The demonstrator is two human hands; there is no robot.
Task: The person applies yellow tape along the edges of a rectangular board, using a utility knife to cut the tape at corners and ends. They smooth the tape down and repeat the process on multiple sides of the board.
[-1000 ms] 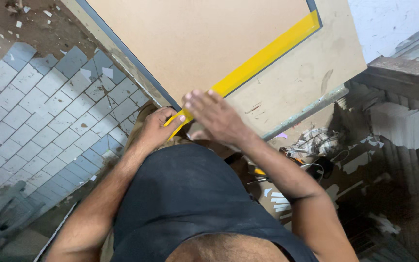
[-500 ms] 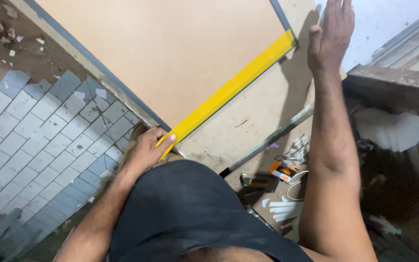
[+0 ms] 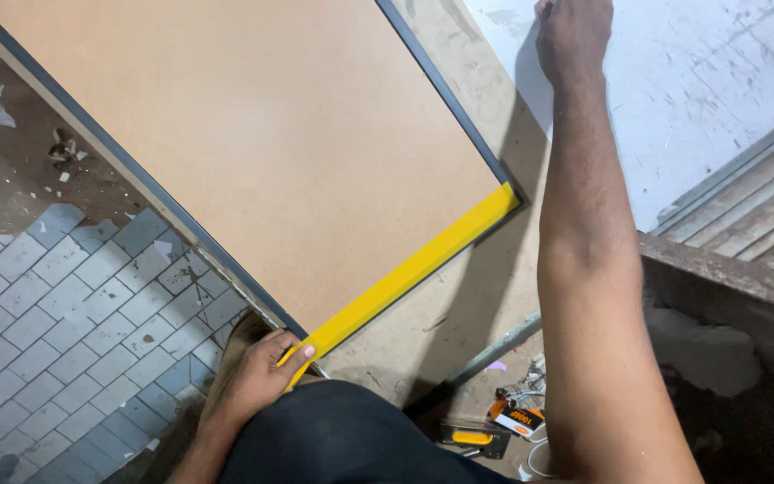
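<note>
Reaching far up, the right hand point(image 3: 573, 38) now rests near the top corner of the brown board point(image 3: 253, 152), fingers curled together, holding nothing that can be seen. One second ago it pressed down beside the left hand point(image 3: 266, 369). The left hand pinches the lower end of the yellow tape point(image 3: 405, 273), which lies flat along the board's bottom edge, so this edge seems covered.

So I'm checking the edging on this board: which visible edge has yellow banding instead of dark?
The short edge nearest the person: a yellow strip runs along it, its near end pinched by the left hand. Both long edges of the board are dark.
</note>
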